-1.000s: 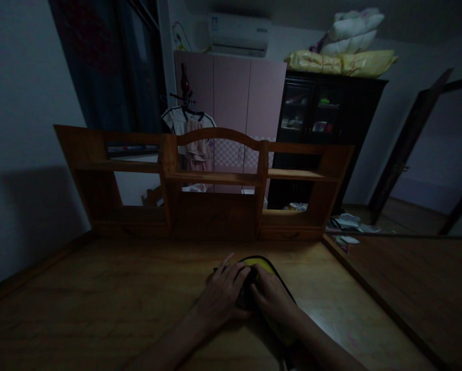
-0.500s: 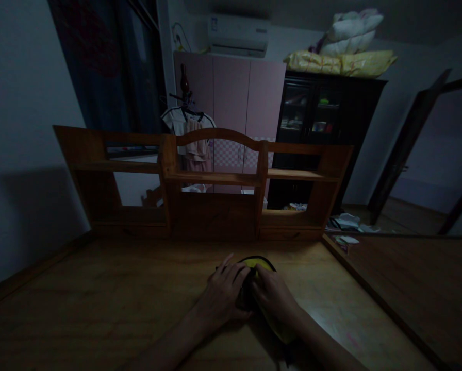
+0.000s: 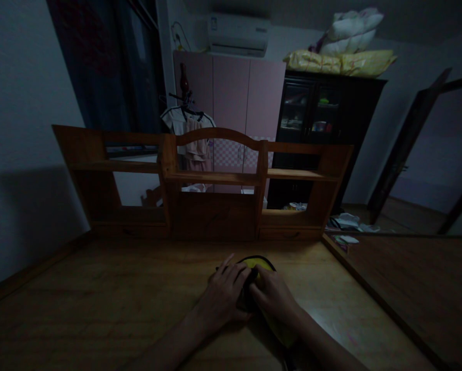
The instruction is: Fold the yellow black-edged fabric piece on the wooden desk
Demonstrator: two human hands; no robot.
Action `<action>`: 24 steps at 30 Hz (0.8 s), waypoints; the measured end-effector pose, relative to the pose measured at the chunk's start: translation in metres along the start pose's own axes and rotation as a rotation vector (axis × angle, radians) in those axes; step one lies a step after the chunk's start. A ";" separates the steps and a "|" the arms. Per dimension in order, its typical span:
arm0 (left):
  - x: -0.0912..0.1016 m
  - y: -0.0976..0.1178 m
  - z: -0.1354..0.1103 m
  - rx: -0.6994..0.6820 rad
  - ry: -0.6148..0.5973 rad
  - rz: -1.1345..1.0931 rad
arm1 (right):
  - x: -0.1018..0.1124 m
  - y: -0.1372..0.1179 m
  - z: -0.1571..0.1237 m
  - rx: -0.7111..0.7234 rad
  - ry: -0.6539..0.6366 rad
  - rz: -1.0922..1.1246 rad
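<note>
One left hand point(image 3: 224, 289): curled around a dark item point(image 3: 247, 300), thumb below it.
Dark item: between the hands, mostly hidden.
Yellow pouch point(image 3: 260, 264): on the desktop point(image 3: 138, 288), just beyond the fingertips and under the right wrist.
Right hand point(image 3: 274, 293): close beside the left, fingers bent; what they grip cannot be told.
Pouch handling: apparently underway, unfinished; remaining steps not determinable.

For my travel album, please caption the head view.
Left hand and right hand at a dark-edged yellow item on a wooden desk.
</note>
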State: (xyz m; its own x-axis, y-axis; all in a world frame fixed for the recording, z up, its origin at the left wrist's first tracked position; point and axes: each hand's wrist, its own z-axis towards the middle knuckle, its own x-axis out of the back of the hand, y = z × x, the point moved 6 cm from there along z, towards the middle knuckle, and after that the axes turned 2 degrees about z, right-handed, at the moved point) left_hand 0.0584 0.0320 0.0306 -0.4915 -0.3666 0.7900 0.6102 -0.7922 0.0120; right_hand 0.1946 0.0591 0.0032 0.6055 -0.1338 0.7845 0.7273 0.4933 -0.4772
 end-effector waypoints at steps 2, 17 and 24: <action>0.000 0.001 0.000 -0.008 0.007 -0.008 | 0.002 -0.002 0.001 -0.013 0.021 0.011; -0.003 -0.003 0.000 -0.001 -0.012 -0.028 | 0.006 -0.007 0.000 0.047 0.003 0.119; -0.001 -0.003 0.001 -0.002 0.008 -0.038 | 0.003 -0.002 0.001 0.058 -0.004 0.131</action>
State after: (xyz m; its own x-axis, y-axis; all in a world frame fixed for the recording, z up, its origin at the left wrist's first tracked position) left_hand 0.0578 0.0352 0.0304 -0.5189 -0.3401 0.7843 0.5898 -0.8066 0.0404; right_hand 0.1947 0.0586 0.0067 0.6928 -0.0617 0.7185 0.6221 0.5550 -0.5522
